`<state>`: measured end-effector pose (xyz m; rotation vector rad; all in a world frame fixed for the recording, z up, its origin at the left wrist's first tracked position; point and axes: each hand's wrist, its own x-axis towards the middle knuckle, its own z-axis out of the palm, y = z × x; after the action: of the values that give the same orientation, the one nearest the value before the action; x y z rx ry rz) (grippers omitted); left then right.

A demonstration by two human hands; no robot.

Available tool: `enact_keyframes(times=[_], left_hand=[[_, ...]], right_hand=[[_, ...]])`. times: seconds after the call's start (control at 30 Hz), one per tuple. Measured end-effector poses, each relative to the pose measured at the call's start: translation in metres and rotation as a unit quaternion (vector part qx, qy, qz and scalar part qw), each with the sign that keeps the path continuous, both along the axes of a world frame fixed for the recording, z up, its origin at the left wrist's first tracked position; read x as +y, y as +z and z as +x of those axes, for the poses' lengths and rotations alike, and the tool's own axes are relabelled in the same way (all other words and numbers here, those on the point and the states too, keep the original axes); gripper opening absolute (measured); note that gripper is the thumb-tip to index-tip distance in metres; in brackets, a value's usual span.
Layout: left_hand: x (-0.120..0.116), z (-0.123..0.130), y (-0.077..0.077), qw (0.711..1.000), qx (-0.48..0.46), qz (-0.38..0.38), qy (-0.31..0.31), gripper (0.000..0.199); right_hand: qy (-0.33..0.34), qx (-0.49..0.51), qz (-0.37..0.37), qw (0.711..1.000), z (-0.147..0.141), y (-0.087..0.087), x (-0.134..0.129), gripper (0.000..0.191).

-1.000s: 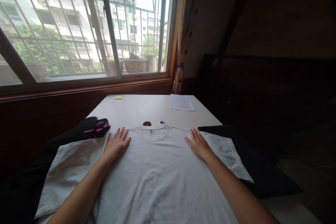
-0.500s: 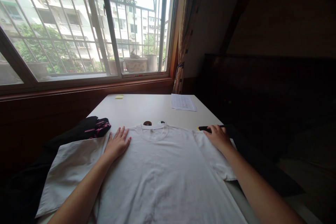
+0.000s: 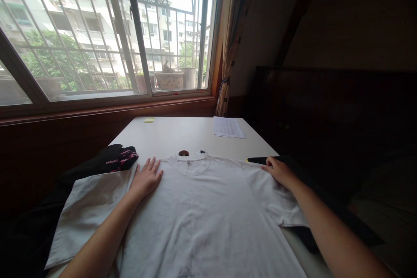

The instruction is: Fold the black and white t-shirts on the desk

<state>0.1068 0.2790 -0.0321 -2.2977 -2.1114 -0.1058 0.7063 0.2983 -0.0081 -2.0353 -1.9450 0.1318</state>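
A white T-shirt (image 3: 208, 213) lies spread out, its neckline toward the far side and some wrinkles across the lower front. My left hand (image 3: 146, 179) rests flat on its left shoulder, fingers stretched out. On the right, my right hand (image 3: 279, 171) has bent fingers closed on the upper edge of the shirt's right sleeve (image 3: 280, 200). The left sleeve (image 3: 87, 208) fans out beneath my left forearm. Just beyond the collar lie two small round items, a brown one (image 3: 183, 153) and a dark-and-white one (image 3: 202, 152).
The white table (image 3: 176, 132) carries a yellow paper slip (image 3: 149, 120) and printed sheets (image 3: 229, 127) at its far end. Dark clothing with pink lettering (image 3: 117, 158) is bunched at the left; black cloth (image 3: 345, 221) lies at the right. A barred window (image 3: 97, 30) stands beyond.
My right hand has shifted a little to the right, and the right sleeve now reaches farther out. My left hand stays in place on the shirt.
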Motion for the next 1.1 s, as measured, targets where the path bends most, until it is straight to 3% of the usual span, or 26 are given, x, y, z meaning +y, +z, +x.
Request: enact_keyframes(times=[0.23, 0.37, 0.5, 0.6, 0.73, 0.9, 1.1], left_hand=[[0.0, -0.001, -0.001, 1.0, 0.002, 0.001, -0.003, 0.062], [0.001, -0.001, -0.002, 1.0, 0.001, 0.0, -0.001, 0.062], [0.002, -0.002, -0.004, 1.0, -0.002, 0.005, -0.002, 0.062], [0.002, -0.002, -0.006, 1.0, -0.003, 0.013, -0.004, 0.062], [0.002, -0.003, -0.007, 1.0, 0.004, 0.019, -0.007, 0.061], [0.0, -0.003, -0.004, 1.0, 0.009, 0.015, -0.009, 0.061], [-0.002, -0.003, 0.001, 1.0, 0.006, 0.008, -0.006, 0.061]], right_hand=[[0.019, -0.119, 0.091, 0.989, -0.006, -0.005, -0.001, 0.017], [-0.04, -0.227, 0.118, 0.966, -0.002, -0.006, -0.01, 0.022], [-0.092, -0.25, 0.164, 0.95, -0.016, 0.002, -0.019, 0.026], [-0.005, -0.216, 0.18, 0.96, -0.049, 0.002, -0.022, 0.029], [0.125, -0.151, 0.152, 0.969, -0.099, -0.022, -0.026, 0.035], [0.124, -0.122, 0.167, 0.971, -0.12, -0.054, -0.03, 0.046], [0.113, -0.121, 0.156, 0.974, -0.112, -0.057, -0.03, 0.049]])
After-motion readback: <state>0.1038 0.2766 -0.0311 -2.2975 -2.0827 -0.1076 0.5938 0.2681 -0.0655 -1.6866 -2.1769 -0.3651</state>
